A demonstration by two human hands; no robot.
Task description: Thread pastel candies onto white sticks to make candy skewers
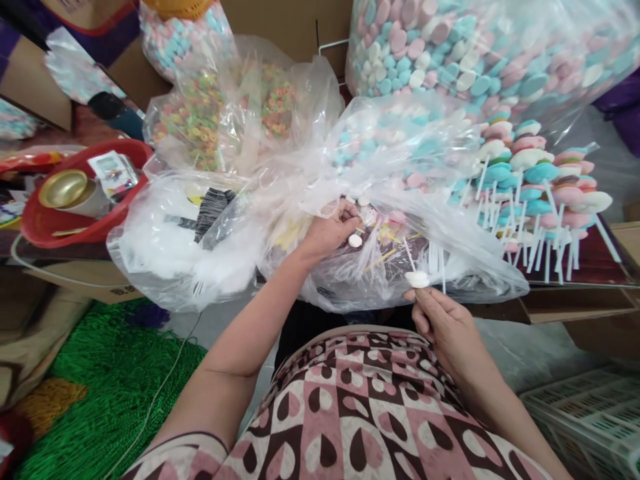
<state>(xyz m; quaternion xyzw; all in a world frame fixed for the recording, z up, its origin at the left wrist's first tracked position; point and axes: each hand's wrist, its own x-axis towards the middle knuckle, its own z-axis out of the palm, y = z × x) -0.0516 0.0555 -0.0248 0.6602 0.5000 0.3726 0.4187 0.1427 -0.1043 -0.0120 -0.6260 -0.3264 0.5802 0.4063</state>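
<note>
My right hand (445, 323) pinches a white marshmallow (417, 280) near the table's front edge. A thin white stick (409, 253) rises from the marshmallow, pointing away from me. To the left, my left hand (333, 232) reaches into the opening of a clear plastic bag (320, 290), its fingers curled together. What they hold, if anything, is hidden. A small white round piece (355, 241) shows just below those fingertips. Several thin yellow sticks (387, 255) and pink and yellow bits lie to the right of this hand.
Finished-looking marshmallow lollipops (533, 173) are piled at the right. Behind stand a large bag of pastel marshmallows (480, 60) and a bag of ring-shaped gummies (200, 127). A red basin (37, 217) sits at the left; a white plastic crate (590, 413) is low right.
</note>
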